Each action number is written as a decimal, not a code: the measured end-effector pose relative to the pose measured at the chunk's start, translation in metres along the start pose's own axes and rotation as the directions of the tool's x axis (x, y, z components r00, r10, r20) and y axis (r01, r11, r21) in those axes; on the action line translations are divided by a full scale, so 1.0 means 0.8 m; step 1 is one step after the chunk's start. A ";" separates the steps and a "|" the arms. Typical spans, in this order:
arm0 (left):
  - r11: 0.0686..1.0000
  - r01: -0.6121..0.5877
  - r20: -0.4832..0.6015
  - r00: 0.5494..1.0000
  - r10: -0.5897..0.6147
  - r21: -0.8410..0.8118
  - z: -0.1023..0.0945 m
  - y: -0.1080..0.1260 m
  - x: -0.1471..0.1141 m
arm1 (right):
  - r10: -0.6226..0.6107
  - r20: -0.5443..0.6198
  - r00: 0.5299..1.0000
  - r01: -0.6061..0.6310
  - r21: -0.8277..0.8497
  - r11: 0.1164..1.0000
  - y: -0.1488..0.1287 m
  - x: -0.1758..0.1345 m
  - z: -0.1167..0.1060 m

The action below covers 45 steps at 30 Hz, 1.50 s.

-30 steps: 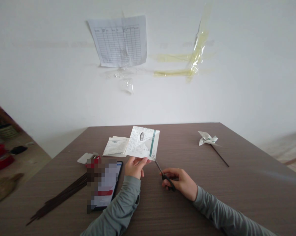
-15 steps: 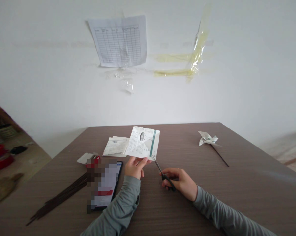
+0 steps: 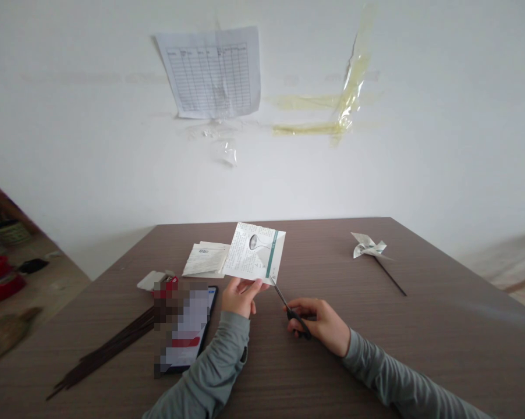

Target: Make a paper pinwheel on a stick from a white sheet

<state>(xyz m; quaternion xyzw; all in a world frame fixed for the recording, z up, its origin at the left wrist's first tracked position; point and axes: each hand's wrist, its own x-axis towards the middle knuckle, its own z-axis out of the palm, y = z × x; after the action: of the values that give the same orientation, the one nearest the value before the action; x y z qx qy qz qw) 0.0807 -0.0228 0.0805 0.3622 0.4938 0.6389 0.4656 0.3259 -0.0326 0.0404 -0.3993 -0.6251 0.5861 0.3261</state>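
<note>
My left hand (image 3: 240, 297) pinches the lower edge of a square sheet of printed paper (image 3: 252, 256), which has a green stripe and a grey picture on it. The sheet is held up above the table. With my right hand (image 3: 318, 322) I grip a pair of scissors (image 3: 290, 309) by the black handles. Their blade tips meet the sheet at its lower right corner; whether the blades are parted there is too small to tell. Behind the sheet, to its left, lies a stack of folded paper (image 3: 205, 260).
A paper pinwheel (image 3: 369, 247) on a thin dark stick lies at the right. Left of my left arm are a phone (image 3: 191, 329), partly blurred out, a bundle of dark sticks (image 3: 100, 353) and a small red-and-white box (image 3: 153, 281). A wall (image 3: 315, 180) rises behind the table (image 3: 437, 355).
The sheet has shifted very slightly to the right at the scissor tips. Both hands keep their places and their grips.
</note>
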 end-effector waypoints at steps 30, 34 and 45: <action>1.000 0.009 -0.015 1.000 -0.009 0.028 0.003 0.008 -0.002 | -0.025 -0.028 0.999 0.023 -0.071 0.997 -0.004 0.000 0.001; 1.000 0.010 -0.013 1.000 -0.010 0.023 0.003 0.009 -0.003 | -0.032 -0.028 0.999 0.029 -0.082 0.996 -0.004 0.000 0.001; 1.000 0.000 0.017 1.000 0.000 0.007 -0.002 0.001 0.001 | -0.037 -0.037 0.999 0.033 -0.114 0.993 -0.005 0.000 0.001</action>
<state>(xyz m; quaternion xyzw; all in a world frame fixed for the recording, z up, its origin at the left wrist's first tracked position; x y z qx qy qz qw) 0.0788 -0.0223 0.0809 0.3692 0.4921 0.6341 0.4685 0.3246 -0.0334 0.0441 -0.4176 -0.6578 0.5358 0.3254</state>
